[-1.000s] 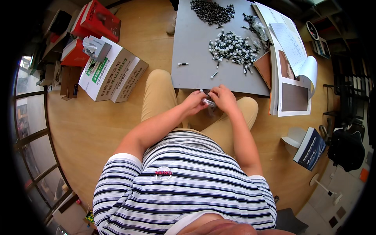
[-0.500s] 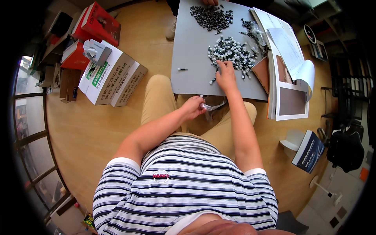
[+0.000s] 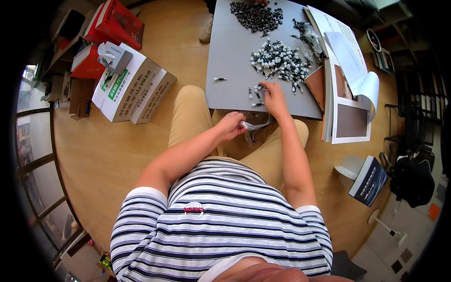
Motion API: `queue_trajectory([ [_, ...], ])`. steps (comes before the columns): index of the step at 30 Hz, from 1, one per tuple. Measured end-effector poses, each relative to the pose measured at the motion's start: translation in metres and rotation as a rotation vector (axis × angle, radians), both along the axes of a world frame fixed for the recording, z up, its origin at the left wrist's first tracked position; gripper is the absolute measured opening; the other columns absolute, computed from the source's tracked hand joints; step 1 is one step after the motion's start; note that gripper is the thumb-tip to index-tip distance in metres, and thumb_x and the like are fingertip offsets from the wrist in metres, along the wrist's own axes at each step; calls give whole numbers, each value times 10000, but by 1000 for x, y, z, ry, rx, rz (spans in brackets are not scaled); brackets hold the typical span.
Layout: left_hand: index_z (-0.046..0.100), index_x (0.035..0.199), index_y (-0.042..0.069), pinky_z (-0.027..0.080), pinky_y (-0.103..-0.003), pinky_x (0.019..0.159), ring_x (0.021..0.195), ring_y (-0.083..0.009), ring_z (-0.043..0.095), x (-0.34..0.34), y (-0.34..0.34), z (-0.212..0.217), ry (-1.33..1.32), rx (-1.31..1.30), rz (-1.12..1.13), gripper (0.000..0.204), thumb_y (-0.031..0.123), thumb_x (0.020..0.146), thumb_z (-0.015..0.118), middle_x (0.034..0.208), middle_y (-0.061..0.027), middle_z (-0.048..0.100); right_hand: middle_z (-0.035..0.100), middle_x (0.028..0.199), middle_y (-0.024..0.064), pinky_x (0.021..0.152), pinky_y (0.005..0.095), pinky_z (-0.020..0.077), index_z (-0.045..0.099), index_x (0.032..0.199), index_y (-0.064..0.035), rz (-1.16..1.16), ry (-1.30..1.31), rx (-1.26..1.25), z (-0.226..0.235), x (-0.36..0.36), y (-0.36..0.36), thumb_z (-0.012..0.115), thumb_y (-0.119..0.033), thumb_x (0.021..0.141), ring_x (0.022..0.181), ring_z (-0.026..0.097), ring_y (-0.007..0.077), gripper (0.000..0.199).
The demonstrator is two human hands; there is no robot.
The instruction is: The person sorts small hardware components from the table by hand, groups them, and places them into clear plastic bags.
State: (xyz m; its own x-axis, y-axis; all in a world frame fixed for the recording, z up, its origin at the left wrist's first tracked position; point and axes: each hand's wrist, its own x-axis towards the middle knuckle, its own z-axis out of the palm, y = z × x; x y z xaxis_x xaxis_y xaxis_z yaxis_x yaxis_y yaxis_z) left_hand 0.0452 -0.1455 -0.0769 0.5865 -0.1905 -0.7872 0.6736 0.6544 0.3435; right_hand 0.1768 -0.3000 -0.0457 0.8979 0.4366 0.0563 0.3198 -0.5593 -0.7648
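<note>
a: item one, left hand (image 3: 231, 126), centre of frame, over the lap. fingers closed on a small clear plastic bag (image 3: 253, 125) that trails to the right.

b: handling?

a: looks thin, limp and very light, likely slick. best pinched at the mouth edge, where it is held now.

b: item two?

a: right hand (image 3: 271, 96), just above centre, lying on the lower edge of the grey board (image 3: 230, 56). fingertips drawn narrow over a few loose small black-and-white parts (image 3: 256, 92); whether one is pinched, cannot tell.

b: their handling?

a: tiny, rigid, light, apt to roll. take one by its body between thumb and forefinger.

b: stock?

a: mixed pile (image 3: 281, 60) upper centre, dark pile (image 3: 257, 14) at the top edge.
</note>
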Motion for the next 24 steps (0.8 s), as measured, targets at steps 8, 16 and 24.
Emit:
queue_trajectory([
  [8, 508, 933, 80, 549, -291, 577, 666, -134, 532, -3, 0, -6, -13, -20, 33, 50, 59, 914, 548, 793, -19, 505, 593, 1025, 136, 894, 384, 479, 704, 1126, -133, 36, -201, -80, -8, 12, -2, 534, 69, 838, 974, 582, 323, 391],
  [16, 516, 963, 113, 503, -313, 661, 709, -132, 510, -5, 1, -8, -30, -37, 35, 59, 78, 917, 523, 806, -9, 503, 545, 1159, 67, 943, 474, 393, 680, 1185, -247, 56, -249, -255, 2, -28, 51, 786, -290, 746, 1145, 460, 302, 454],
  [24, 523, 951, 98, 506, -318, 629, 681, -141, 512, -4, 1, -10, -45, -60, 68, 39, 80, 939, 492, 773, -19, 504, 528, 1130, 40, 916, 482, 360, 677, 1073, -231, 13, -285, -205, -8, -28, 85, 803, -283, 733, 1133, 456, 278, 367],
])
